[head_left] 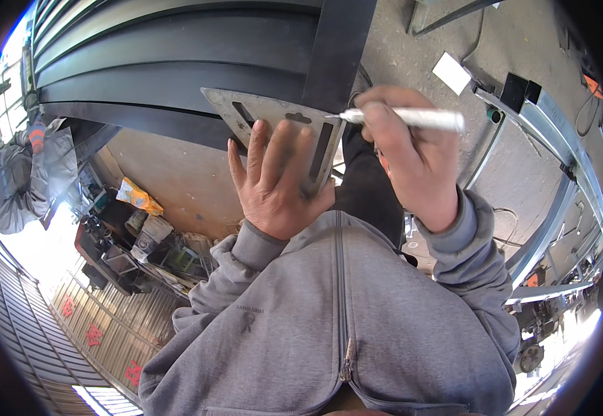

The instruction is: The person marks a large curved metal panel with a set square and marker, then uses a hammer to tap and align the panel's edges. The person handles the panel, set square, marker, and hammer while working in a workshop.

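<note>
Right fingers (384, 123) pinch a crosswise white marker (429, 119), tip leftward at the set square (265, 108); left fingers (273, 154) splay on that square, by the near corner of the dark frame (336, 59).

Wears a heathered grey jacket (412, 305) across the frame's lower half, with dark front zip (341, 277), metal pull (348, 350), plain grey cuffs (459, 225) and a small dark print (247, 320) left of centre; wears black trousers (369, 184) near the middle.
</note>
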